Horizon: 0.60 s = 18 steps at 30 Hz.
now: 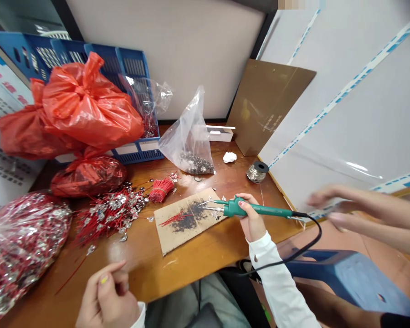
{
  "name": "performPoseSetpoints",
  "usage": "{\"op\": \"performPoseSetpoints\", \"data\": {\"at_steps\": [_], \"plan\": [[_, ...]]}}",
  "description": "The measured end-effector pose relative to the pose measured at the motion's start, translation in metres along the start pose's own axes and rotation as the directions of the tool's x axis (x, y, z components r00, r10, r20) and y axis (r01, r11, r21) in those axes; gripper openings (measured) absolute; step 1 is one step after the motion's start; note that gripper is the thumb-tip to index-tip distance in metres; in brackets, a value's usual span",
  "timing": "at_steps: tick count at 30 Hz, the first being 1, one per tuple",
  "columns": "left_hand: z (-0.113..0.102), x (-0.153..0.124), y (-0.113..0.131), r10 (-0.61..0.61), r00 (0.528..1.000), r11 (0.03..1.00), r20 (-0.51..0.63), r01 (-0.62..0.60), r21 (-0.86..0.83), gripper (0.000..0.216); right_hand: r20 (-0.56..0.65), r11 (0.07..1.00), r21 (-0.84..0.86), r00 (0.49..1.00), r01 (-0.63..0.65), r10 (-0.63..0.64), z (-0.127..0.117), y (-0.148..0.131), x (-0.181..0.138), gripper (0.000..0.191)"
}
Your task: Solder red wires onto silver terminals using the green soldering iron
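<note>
Seated at a wooden workbench [177, 259], a person's right hand [251, 214] closes firmly around the grip of a green soldering iron [256, 208], whose black cord [305, 246] loops down past the bench edge. The iron's metal tip rests over a scorched cardboard sheet [187, 221] flecked with dark residue and a few red wires; contact cannot be confirmed. The left hand [105, 291] lies near the bench's front edge, its fingers narrowly curled and slightly blurred — whether they hold anything cannot be told. Between the two hands and the bags lies a loose heap of red wires with silver metal tabs [109, 214], beside a tied red wire bundle [161, 189]. Further items — a clear bag of metal pieces [191, 146], a solder wire spool [257, 172], red plastic bags [89, 102] and a blue plastic crate [133, 68] — stand beyond. At right, a co-worker's blurred hand [365, 218] extends over a blue stool [355, 278].
</note>
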<state>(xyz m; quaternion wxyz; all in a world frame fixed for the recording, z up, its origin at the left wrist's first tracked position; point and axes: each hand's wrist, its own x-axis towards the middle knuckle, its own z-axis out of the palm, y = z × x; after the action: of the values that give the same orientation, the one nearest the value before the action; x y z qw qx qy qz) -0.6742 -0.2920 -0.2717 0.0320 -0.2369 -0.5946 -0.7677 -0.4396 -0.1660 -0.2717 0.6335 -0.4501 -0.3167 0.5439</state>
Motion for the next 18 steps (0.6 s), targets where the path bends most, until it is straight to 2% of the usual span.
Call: {"op": "performPoseSetpoints", "data": {"at_steps": [6, 12, 15, 18], "plan": [[-0.001, 0.000, 0.000, -0.013, 1.000, 1.000, 0.008, 0.013, -0.013, 0.015, -0.014, 1.000, -0.012, 1.000, 0.020, -0.020, 0.000, 0.000, 0.000, 0.020], [0.000, 0.000, -0.001, -0.008, 1.000, 1.000, 0.001, 0.008, -0.008, 0.014, 0.077, 0.999, -0.048, 0.997, 0.019, -0.015, -0.006, -0.012, 0.001, 0.030], [0.000, 0.001, -0.003, 0.002, 1.000, 1.000, -0.002, -0.003, -0.018, 0.015, 0.131, 0.992, -0.102, 0.990, 0.074, -0.060, -0.011, -0.023, 0.006, 0.039], [0.000, 0.001, -0.002, -0.002, 1.000, 1.000, -0.010, 0.002, -0.026, 0.015, 0.132, 0.982, -0.076, 0.978, 0.175, -0.164, -0.016, -0.031, 0.012, 0.045]]}}
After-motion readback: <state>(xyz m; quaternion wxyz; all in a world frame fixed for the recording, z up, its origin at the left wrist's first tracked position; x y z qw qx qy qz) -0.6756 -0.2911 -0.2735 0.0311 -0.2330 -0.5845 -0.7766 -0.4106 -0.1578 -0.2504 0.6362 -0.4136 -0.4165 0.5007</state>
